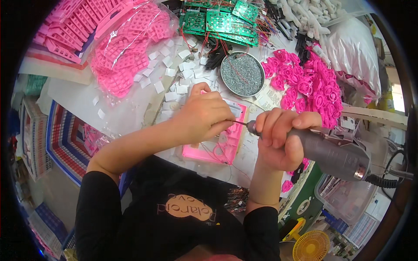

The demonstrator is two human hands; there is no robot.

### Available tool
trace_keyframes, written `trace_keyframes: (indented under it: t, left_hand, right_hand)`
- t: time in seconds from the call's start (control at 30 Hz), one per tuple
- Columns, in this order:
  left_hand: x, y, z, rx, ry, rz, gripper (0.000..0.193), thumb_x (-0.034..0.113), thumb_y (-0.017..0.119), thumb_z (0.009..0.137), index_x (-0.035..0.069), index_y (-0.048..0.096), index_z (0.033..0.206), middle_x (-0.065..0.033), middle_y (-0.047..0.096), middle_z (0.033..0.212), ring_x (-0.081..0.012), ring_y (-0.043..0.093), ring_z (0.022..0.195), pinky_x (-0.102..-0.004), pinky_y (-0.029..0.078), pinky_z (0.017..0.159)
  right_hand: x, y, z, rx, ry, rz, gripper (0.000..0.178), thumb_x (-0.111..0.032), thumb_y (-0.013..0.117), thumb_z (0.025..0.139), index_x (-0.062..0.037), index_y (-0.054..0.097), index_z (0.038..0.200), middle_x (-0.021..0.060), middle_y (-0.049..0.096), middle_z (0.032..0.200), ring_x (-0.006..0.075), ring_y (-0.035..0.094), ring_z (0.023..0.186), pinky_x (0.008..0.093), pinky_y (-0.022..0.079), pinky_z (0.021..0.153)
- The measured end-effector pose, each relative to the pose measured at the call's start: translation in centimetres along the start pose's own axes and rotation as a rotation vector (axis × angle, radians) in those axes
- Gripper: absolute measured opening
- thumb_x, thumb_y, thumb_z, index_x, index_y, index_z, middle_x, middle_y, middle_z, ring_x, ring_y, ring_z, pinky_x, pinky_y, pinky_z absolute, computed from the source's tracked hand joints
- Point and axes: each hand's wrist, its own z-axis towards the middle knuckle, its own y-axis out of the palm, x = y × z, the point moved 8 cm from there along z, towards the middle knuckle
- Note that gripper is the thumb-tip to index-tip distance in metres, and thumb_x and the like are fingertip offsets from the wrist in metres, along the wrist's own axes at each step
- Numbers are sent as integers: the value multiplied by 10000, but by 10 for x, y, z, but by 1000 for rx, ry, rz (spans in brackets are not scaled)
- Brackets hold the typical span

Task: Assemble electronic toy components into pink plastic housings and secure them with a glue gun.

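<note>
Hands meet over a flat pink plastic frame [224, 143] lying on the white bench [126, 108], just in front of the person's chest. The left hand [202, 117] lies palm-down on the frame with its fingers curled and pressed on it, hiding much of the upper left part. The right hand [278, 139] is wrapped tight around a grey electric screwdriver [331, 150], a thick, smooth, rounded barrel with a dark cord leaving its rear end; its thin metal tip points left and reaches the frame's right edge, just beside the left hand's fingers. Behind the frame stands a round, shallow metal tin [242, 74] filled with small grey screws that give a grainy look. To the right of the tin lies a heap of glossy pink plastic rings [307, 82], rounded and piled loosely. Small white square pads [174, 74] are scattered over the bench to the left of the tin. Farther left, a clear bag [128, 48] holds pink grid-shaped plastic parts. At the far edge lie green circuit boards [220, 19] with thin coloured wires trailing from them
</note>
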Motion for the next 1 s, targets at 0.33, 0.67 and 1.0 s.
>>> trace_keyframes:
  t: [0.33, 0.67, 1.0]
  left_hand:
    - [-1, 0, 15, -10, -33, 234, 263, 267, 836, 700, 168, 667, 878, 30, 620, 890, -190, 581, 948, -511, 325, 988]
    - [-14, 18, 8, -112, -41, 406, 305, 299, 832, 689, 162, 650, 892, 34, 615, 994, -201, 556, 1056, -578, 295, 1054]
    - [-23, 25, 12, -207, -42, 267, 330, 268, 818, 717, 125, 670, 975, -34, 609, 1074, -213, 557, 1093, -580, 297, 1057]
  right_hand:
    - [12, -20, 3, 55, -69, 8, 295, -114, 641, 915, -65, 430, 1115, 61, 488, 641, 181, 482, 561, 352, 434, 553]
    - [61, -50, -1, 120, 37, -130, 224, -44, 629, 905, -39, 449, 1038, 72, 547, 703, 145, 514, 581, 344, 494, 599]
    - [79, -51, -5, -103, 56, -501, 259, -102, 707, 920, -73, 463, 1001, 90, 575, 721, 182, 548, 585, 384, 511, 603]
